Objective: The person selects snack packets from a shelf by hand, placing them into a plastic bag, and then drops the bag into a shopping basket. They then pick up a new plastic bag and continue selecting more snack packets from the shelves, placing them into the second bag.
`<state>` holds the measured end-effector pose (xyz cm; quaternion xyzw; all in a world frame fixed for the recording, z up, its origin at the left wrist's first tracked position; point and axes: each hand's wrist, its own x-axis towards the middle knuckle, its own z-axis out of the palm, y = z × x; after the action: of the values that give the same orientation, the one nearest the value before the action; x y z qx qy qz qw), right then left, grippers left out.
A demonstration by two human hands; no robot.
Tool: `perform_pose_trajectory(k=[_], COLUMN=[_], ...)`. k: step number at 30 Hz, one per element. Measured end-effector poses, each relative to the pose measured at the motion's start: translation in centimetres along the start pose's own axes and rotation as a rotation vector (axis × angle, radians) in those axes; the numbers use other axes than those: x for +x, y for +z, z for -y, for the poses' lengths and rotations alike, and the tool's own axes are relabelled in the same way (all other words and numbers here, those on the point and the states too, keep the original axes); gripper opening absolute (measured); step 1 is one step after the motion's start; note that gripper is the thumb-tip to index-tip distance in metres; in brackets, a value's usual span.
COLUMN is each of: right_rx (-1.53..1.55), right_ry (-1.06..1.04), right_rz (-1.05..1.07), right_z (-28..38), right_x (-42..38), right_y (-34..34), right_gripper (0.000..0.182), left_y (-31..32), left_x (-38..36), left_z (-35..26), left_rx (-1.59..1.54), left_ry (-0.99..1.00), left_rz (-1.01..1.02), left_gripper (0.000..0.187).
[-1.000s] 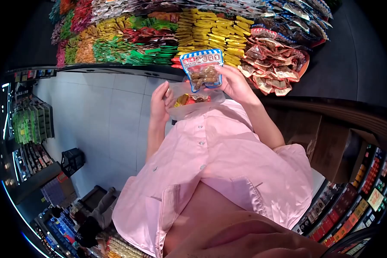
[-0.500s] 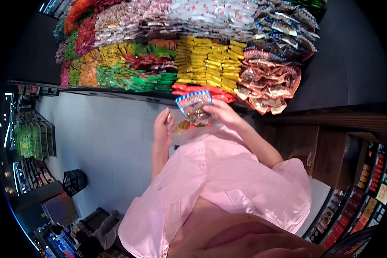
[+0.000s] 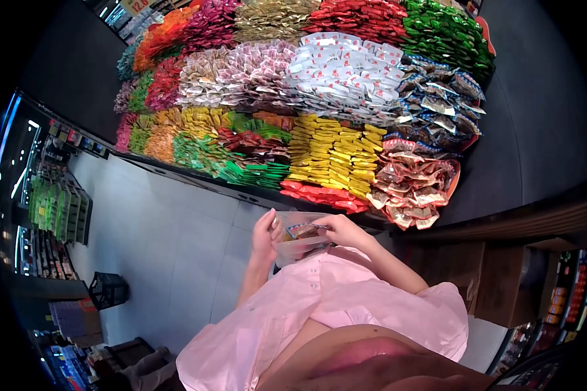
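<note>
My left hand point(image 3: 267, 236) is closed on the rim of a clear plastic tub point(image 3: 299, 248) held close to my waist. Inside the tub lies a small snack packet point(image 3: 306, 230) with a blue-edged top and brown contents. The fingers of my right hand point(image 3: 341, 231) pinch the right end of this packet, low between the tub's walls. Other things in the tub are mostly hidden behind the packet and wall.
Before me stands a wide display with rows of wrapped snacks: yellow packets point(image 3: 332, 156), white packets point(image 3: 346, 68) and reddish-brown packets point(image 3: 414, 186). A dark basket point(image 3: 108, 290) sits on the pale floor point(image 3: 176, 241). Green-stocked shelves point(image 3: 57, 207) stand left, and a wooden cabinet point(image 3: 509, 280) right.
My right hand has lowered the packet from above the tub down into it. The view has tilted up, showing more rows at the display's back. My left hand stays on the tub.
</note>
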<state>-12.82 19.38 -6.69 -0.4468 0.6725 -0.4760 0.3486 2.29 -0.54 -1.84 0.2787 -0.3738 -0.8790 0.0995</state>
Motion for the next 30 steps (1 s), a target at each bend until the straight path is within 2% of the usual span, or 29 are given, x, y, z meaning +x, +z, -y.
perform_pose_trajectory(k=[4, 7, 10, 13, 17, 20, 28, 30], right_rx=[-0.174, -0.219, -0.446, -0.500, -0.289, -0.192, 0.057, -0.035], right_ry=[-0.099, -0.101, -0.088, -0.082, -0.276, -0.226, -0.104, -0.148], right_rz=[0.011, 0.044, 0.049, 0.070, 0.097, 0.044, -0.264, -0.391], right_z=[-1.1, -0.7, 0.7, 1.7, 0.7, 2.4, 2.4, 1.7], right_x=[0.6, 0.9, 1.2, 1.6, 2.2, 1.7, -0.4, -0.6], right_y=[0.5, 0.9, 1.2, 2.0, 3.4, 2.6, -1.0, -1.7], right_gripper=[0.028, 0.028, 0.026, 0.024, 0.023, 0.022, 0.028, 0.031], left_y=[0.3, 0.7, 1.6, 1.9, 2.3, 2.4, 2.0, 1.6], left_x=[0.1, -0.1, -0.4, -0.4, -0.6, -0.8, -1.2, -1.1], left_z=[0.2, 0.2, 0.3, 0.4, 0.1, -0.2, -0.5, -0.4], left_rx=[0.067, 0.117, 0.181, 0.217, 0.238, 0.253, 0.225, 0.230], left_ry=[0.020, 0.005, 0.007, 0.025, 0.060, 0.069, 0.069, 0.066], left_rz=[-0.047, 0.001, -0.014, 0.009, 0.022, 0.011, -0.014, -0.037], left_gripper=[0.035, 0.036, 0.036, 0.037, 0.037, 0.039, 0.038, 0.038])
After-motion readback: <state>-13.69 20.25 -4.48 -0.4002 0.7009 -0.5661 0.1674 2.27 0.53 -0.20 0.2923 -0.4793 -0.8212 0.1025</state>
